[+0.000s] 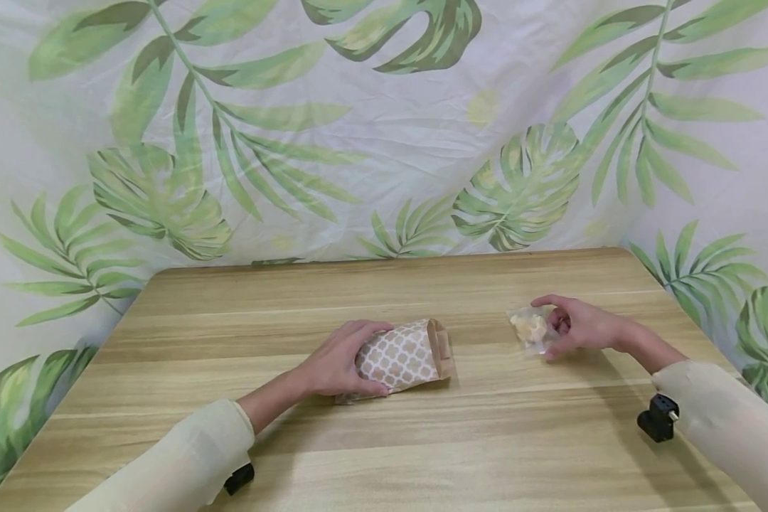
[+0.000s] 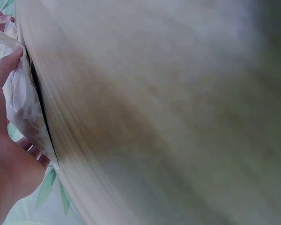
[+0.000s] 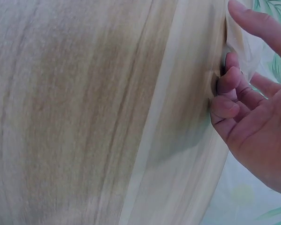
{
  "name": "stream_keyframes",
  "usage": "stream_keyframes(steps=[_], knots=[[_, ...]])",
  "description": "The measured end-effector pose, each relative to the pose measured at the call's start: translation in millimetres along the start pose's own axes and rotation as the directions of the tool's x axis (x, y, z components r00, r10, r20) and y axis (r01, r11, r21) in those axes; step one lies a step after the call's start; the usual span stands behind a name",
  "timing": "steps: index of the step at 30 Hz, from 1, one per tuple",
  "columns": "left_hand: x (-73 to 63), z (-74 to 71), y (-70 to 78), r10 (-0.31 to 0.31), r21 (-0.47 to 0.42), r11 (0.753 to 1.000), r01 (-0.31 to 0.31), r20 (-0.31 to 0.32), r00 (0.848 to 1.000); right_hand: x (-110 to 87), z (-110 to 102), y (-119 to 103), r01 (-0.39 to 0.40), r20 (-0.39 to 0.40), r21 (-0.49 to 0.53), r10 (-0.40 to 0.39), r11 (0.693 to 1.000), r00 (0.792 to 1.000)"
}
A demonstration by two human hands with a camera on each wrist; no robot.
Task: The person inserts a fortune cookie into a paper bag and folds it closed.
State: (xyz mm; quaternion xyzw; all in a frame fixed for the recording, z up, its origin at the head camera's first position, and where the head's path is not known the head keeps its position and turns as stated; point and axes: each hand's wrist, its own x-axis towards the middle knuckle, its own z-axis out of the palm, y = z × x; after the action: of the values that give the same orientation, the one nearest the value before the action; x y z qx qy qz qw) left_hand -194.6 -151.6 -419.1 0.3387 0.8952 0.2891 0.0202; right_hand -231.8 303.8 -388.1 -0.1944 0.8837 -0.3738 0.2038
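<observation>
A paper bag (image 1: pixel 400 355) with a tan-and-white lattice print lies on the wooden table, its open mouth facing right. My left hand (image 1: pixel 342 359) grips its closed end, thumb along the near side and fingers over the far side; the left wrist view also shows the thumb against the bag (image 2: pixel 25 93). To the right lies a small clear packet (image 1: pixel 530 328) with pale yellowish pieces inside. Around that packet's right side is my right hand (image 1: pixel 582 327), index finger and thumb spread apart, the other fingers bent. Whether the bent fingers touch the packet is unclear.
The wood-grain table (image 1: pixel 454 455) has a rounded far edge against a leaf-printed cloth (image 1: pixel 409 163). Black camera mounts hang under both sleeves, one by the right forearm (image 1: pixel 659 418).
</observation>
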Motion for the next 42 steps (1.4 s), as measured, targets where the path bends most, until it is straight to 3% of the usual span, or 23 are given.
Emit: stream_keyframes(steps=[10,24,30,42], knots=[[0.0,0.5,-1.3,0.005,0.002,1.000,-0.005,-0.001,1.000,0.9,5,-2,0.039,0.003,0.066,-0.040,0.997,0.999],[0.1,0.4,-1.6,0.009,0.000,1.000,-0.009,0.001,1.000,6.0,16,-16,0.153,-0.034,0.076,-0.150,0.985,0.988],[0.4,0.0,-1.3,0.011,-0.005,1.000,-0.011,0.002,1.000,9.0,20,-24,0.122,-0.009,0.091,-0.121,0.988,0.993],[0.0,0.4,-2.2,0.010,0.000,1.000,-0.010,-0.002,1.000,11.3,25,-34,0.057,0.027,0.255,-0.066,0.965,0.997]])
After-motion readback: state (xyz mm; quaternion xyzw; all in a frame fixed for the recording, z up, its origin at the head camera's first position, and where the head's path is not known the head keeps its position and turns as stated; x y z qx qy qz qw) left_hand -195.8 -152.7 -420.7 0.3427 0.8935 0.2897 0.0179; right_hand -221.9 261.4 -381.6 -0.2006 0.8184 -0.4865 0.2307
